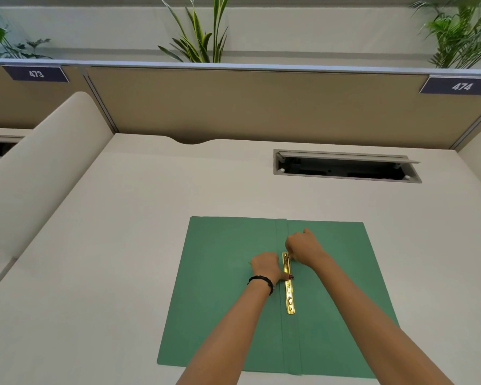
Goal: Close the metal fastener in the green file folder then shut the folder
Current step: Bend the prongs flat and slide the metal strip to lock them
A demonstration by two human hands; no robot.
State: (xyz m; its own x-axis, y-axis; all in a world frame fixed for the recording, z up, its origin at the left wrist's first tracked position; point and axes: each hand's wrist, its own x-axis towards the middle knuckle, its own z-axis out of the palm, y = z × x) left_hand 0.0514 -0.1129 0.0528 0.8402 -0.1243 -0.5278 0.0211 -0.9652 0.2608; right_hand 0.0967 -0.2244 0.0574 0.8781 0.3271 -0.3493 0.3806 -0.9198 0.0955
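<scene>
The green file folder [220, 287] lies open and flat on the desk, both covers spread. A gold metal fastener [289, 295] runs along the spine fold, lying flat. My left hand [265, 266], with a black bracelet at the wrist, is curled just left of the fastener, its thumb pressing on the strip's middle. My right hand [303, 247] is curled over the fastener's far end, fingertips pinching it there. The far end of the strip is partly hidden under my right fingers.
The folder sits on a pale desk [122, 245]. An open cable tray slot [345, 166] is set into the desk at the back right. A tan partition [261, 107] with number plates and plants stands behind. A curved divider [39, 168] rises at the left.
</scene>
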